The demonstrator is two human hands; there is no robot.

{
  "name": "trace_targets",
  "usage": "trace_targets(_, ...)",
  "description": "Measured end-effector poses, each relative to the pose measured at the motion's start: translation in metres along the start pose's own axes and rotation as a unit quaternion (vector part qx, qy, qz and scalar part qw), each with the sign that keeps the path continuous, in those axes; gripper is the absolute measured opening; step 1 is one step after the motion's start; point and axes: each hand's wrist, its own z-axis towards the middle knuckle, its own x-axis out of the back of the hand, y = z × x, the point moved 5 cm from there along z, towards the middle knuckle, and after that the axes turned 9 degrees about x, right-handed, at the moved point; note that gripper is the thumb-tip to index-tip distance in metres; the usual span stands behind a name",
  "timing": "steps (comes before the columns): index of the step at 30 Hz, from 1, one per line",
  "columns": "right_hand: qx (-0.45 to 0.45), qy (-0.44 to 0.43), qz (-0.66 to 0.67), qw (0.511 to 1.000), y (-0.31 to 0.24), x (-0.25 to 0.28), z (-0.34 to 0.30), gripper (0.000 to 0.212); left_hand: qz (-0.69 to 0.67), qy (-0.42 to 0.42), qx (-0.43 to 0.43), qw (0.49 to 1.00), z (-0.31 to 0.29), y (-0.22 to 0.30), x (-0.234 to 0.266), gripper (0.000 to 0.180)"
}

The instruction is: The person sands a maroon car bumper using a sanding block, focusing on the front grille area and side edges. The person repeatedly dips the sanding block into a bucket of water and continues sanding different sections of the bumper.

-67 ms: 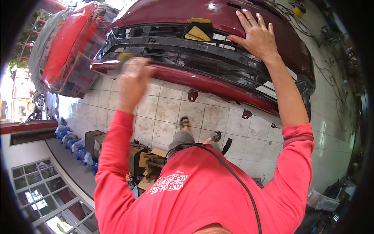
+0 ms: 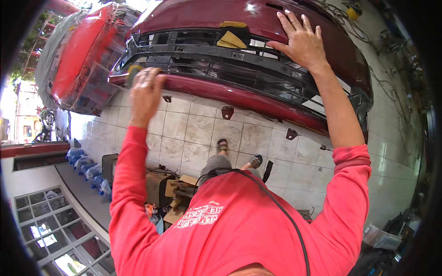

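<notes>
A dark red car bumper (image 2: 198, 16) with a black grille (image 2: 207, 57) spans the space ahead of me. My left hand (image 2: 145, 96) is closed around a small yellow-and-dark pad (image 2: 133, 72) at the lower left end of the bumper; the fingers partly hide the pad. Spread flat on the upper right of the bumper, my right hand (image 2: 304, 46) holds nothing. Left of it, folded yellow sheets (image 2: 231, 40), which look like sandpaper, lie by a black patch at the grille's upper edge.
At the left stands a red car part (image 2: 78, 55) wrapped in plastic and paper. Blue containers in plastic bags (image 2: 94, 175) line a grey ledge. Boxes (image 2: 177, 198) sit by my left side. Cables (image 2: 391, 92) trail over the tiled floor (image 2: 198, 129) at the right.
My left hand has moved left along the bumper's lower edge with the pad. My right hand stays in place on the bumper.
</notes>
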Motion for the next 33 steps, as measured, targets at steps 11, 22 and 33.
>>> trace_targets(11,-0.013,-0.016,0.011,1.000,0.006,0.001,0.001,0.101,-0.139,-0.008,-0.111,0.984,-0.041,0.088,-0.043,0.042)
trace_targets(22,0.026,0.017,0.045,0.999,0.005,-0.009,0.000,0.102,-0.222,0.077,-0.055,0.970,-0.070,0.066,-0.054,0.070)
trace_targets(33,0.021,-0.086,0.059,0.994,0.004,0.007,0.019,0.117,-0.030,0.204,0.093,0.974,-0.021,0.007,-0.057,0.041)
